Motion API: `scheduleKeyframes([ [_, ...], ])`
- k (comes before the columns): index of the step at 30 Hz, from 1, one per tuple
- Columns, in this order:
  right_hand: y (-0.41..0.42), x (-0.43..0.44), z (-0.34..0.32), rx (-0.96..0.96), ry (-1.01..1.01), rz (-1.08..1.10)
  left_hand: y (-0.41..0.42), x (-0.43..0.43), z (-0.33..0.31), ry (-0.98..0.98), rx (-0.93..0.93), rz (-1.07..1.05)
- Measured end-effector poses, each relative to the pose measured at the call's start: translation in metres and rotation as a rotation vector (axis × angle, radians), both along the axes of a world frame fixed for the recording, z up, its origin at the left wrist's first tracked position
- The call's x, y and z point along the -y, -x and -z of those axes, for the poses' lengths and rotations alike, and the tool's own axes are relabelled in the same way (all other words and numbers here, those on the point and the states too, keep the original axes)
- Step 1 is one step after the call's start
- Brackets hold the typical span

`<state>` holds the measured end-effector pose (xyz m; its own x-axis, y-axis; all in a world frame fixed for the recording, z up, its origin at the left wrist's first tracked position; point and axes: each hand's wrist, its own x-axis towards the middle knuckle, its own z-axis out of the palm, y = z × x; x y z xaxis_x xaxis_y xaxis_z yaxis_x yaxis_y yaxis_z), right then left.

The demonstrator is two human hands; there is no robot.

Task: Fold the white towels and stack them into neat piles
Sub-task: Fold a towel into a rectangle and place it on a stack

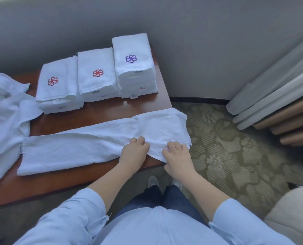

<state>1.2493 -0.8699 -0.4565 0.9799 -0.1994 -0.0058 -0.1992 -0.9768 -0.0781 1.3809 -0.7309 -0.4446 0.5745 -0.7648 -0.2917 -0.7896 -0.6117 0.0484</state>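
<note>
Both arms stretched forward, left hand [134, 151] and right hand [177, 155] close together, fingers curled and gripping the towel [76, 149] near its right end, towel lay lengthwise across the bench [58, 182], stacks [97, 75] behind.

The crumpled heap of unfolded white towels [2, 110] is cut off by the left edge. Labels [134, 96] on the folded white towel stacks [133, 48] are too small to read. The left hand [134, 152] and right hand [178, 156] hide their curled fingertips against the long white towel [67, 149].
</note>
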Motion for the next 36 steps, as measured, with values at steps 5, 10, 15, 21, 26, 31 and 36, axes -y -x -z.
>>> scheduleKeyframes([
  [5, -0.008, 0.005, -0.01, 0.041, -0.155, 0.126, -0.006, 0.008, -0.006, -0.082, 0.059, 0.021],
  [10, -0.003, 0.034, -0.018, -0.063, -0.191, 0.43, -0.023, 0.024, -0.018, -0.098, -0.017, 0.02],
  [15, -0.014, 0.057, -0.038, 0.171, -0.482, 0.763, -0.043, 0.035, -0.025, -0.013, -0.06, -0.026],
  [21, -0.047, 0.085, -0.049, 0.467, -0.936, 1.016, -0.067, 0.051, -0.033, 0.166, -0.08, -0.141],
  [26, -0.059, 0.113, -0.035, 0.417, -1.116, 1.143, -0.075, 0.065, -0.022, 0.212, -0.144, -0.29],
  [31, -0.068, 0.131, -0.027, 0.28, -1.386, 1.176, -0.074, 0.083, -0.012, 0.169, -0.084, -0.413],
  [36, -0.071, 0.14, -0.019, 0.076, -1.432, 1.075, -0.068, 0.095, -0.005, 0.01, 0.025, -0.449],
])
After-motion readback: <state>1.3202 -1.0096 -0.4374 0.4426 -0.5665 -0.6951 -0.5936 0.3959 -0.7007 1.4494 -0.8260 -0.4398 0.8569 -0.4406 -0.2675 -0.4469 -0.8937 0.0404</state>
